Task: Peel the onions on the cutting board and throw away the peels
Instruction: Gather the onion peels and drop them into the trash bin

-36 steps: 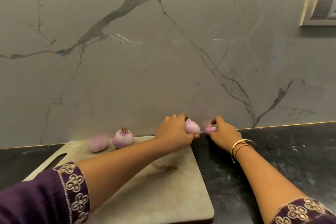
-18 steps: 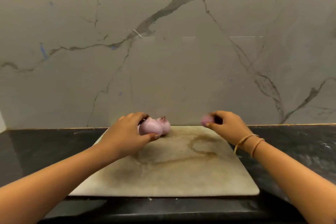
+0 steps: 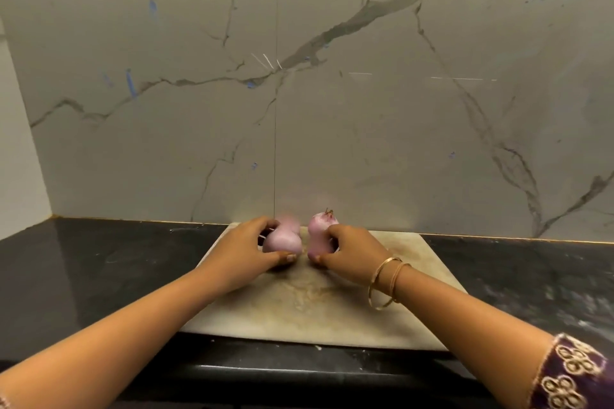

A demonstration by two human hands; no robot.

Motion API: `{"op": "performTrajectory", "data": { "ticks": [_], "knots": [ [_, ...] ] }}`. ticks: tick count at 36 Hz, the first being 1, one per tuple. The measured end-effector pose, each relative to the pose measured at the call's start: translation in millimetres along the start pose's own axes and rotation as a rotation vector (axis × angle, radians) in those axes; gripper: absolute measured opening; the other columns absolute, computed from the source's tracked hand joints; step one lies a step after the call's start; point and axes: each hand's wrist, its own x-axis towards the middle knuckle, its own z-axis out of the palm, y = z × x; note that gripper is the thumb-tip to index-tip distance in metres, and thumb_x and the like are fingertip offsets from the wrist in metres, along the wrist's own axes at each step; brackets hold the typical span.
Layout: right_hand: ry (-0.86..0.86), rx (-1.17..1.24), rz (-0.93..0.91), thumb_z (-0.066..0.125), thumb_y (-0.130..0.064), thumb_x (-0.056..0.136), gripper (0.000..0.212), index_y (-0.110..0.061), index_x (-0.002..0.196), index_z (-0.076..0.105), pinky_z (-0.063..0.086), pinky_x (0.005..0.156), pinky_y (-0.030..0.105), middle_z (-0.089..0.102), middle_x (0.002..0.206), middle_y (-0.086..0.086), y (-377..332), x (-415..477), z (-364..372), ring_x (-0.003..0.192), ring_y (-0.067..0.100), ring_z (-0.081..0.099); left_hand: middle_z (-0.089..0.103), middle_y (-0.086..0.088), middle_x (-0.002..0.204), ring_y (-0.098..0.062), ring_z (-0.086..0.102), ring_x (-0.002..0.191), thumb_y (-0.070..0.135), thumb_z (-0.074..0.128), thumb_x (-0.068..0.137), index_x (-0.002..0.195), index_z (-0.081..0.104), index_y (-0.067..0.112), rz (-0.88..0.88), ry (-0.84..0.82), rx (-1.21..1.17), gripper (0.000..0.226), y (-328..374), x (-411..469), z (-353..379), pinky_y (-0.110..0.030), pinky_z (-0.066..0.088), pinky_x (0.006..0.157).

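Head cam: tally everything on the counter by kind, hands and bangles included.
Onions: 4 (one blurred, best read)
Cutting board: 1
Hands: 2, left hand and right hand, each gripping an onion
Bangles: 2, on the right wrist
Total: 9

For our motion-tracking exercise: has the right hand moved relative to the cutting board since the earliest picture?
Yes. The right hand moved left, from beyond the right edge of the cutting board to above its far middle.
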Motion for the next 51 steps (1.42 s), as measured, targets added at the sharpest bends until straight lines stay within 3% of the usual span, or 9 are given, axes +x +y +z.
{"op": "performTrajectory", "data": {
  "ticks": [8, 13, 17, 21, 31, 35, 40, 45, 51],
  "knots": [
    [-0.046, 0.056, -0.026, 0.062, -0.039, 0.089, 0.051, -0.014, 0.131, 0.045, 0.042, 0.086, 0.026, 0.054, 0.124, 0.006, 13, 5, 3, 0.107, 0.020, 0.053, 0.022, 0.004, 0.154, -0.020, 0.015, 0.142, 0.071, 0.075, 0.051, 0.150, 0.016, 0.026, -0.072, -0.222, 0.135, 0.123, -4, 13, -13, -0.039, 0.021, 0.113],
    [-0.027, -0.108, 0.071, 0.057, -0.062, 0.083, 0.082, -0.023, 0.148, 0.026, 0.034, 0.107, 0.044, 0.038, 0.146, 0.005, 33, 12, -12, 0.132, 0.025, 0.037, 0.032, 0.006, 0.151, -0.013, 0.021, 0.140, 0.098, 0.053, 0.016, 0.150, 0.018, 0.026, -0.111, -0.351, 0.129, 0.156, -19, 24, -24, -0.032, 0.023, 0.112],
    [-0.210, -0.150, 0.086, 0.051, -0.063, 0.087, 0.091, -0.021, 0.154, 0.007, 0.015, 0.118, 0.047, 0.019, 0.160, 0.000, 47, 19, -18, 0.145, 0.023, 0.021, 0.038, 0.023, 0.123, -0.009, 0.032, 0.127, 0.099, 0.049, 0.016, 0.134, 0.029, 0.045, -0.049, -0.415, 0.115, 0.131, -18, 27, -24, -0.020, 0.028, 0.099],
    [-0.273, 0.004, 0.029, 0.056, -0.060, 0.086, 0.082, -0.028, 0.152, 0.017, 0.017, 0.117, 0.051, 0.032, 0.153, -0.011, 55, 25, -13, 0.141, 0.017, 0.031, 0.041, 0.026, 0.119, 0.002, 0.036, 0.116, 0.101, 0.046, 0.018, 0.138, 0.036, 0.037, 0.037, -0.375, 0.057, 0.136, -13, 32, -20, 0.000, 0.025, 0.083],
    [-0.199, -0.008, 0.037, 0.055, -0.071, 0.078, 0.080, -0.032, 0.143, 0.031, 0.026, 0.112, 0.053, 0.045, 0.145, -0.012, 51, 32, -2, 0.132, 0.017, 0.045, 0.042, 0.006, 0.119, -0.016, 0.044, 0.109, 0.101, 0.043, 0.015, 0.134, 0.037, 0.024, -0.072, -0.298, 0.152, 0.142, -15, 43, 2, -0.031, 0.043, 0.097],
    [-0.194, -0.007, 0.044, 0.055, -0.071, 0.079, 0.077, -0.033, 0.142, 0.033, 0.028, 0.111, 0.052, 0.047, 0.143, -0.012, 51, 35, 0, 0.130, 0.017, 0.046, 0.043, -0.001, 0.138, -0.022, 0.042, 0.122, 0.098, 0.044, 0.026, 0.140, 0.028, 0.027, -0.086, -0.240, 0.254, 0.136, -18, 46, 12, -0.042, 0.039, 0.102],
    [-0.208, 0.009, 0.047, 0.053, -0.076, 0.075, 0.081, -0.035, 0.141, 0.033, 0.029, 0.110, 0.053, 0.048, 0.142, -0.013, 50, 35, 0, 0.129, 0.017, 0.047, 0.026, 0.000, 0.153, -0.024, 0.025, 0.137, 0.096, 0.042, 0.028, 0.149, 0.007, 0.027, -0.058, -0.265, 0.309, 0.144, -18, 46, 11, -0.045, 0.027, 0.110],
    [-0.221, -0.032, 0.070, 0.053, -0.075, 0.076, 0.083, -0.032, 0.143, 0.030, 0.027, 0.110, 0.054, 0.045, 0.145, -0.011, 52, 34, -2, 0.132, 0.018, 0.044, 0.023, 0.006, 0.155, -0.022, 0.019, 0.141, 0.104, 0.033, 0.015, 0.149, 0.006, 0.031, -0.028, -0.287, 0.261, 0.155, -17, 44, 6, -0.046, 0.021, 0.110],
    [-0.203, -0.059, 0.128, 0.052, -0.074, 0.078, 0.091, -0.026, 0.148, 0.020, 0.021, 0.112, 0.056, 0.044, 0.146, -0.006, 48, 28, -7, 0.134, 0.022, 0.042, 0.034, 0.004, 0.149, -0.023, 0.024, 0.138, 0.095, 0.053, 0.028, 0.147, 0.012, 0.031, -0.064, -0.281, 0.210, 0.141, -18, 41, 1, -0.048, 0.024, 0.110]
  ]
}}
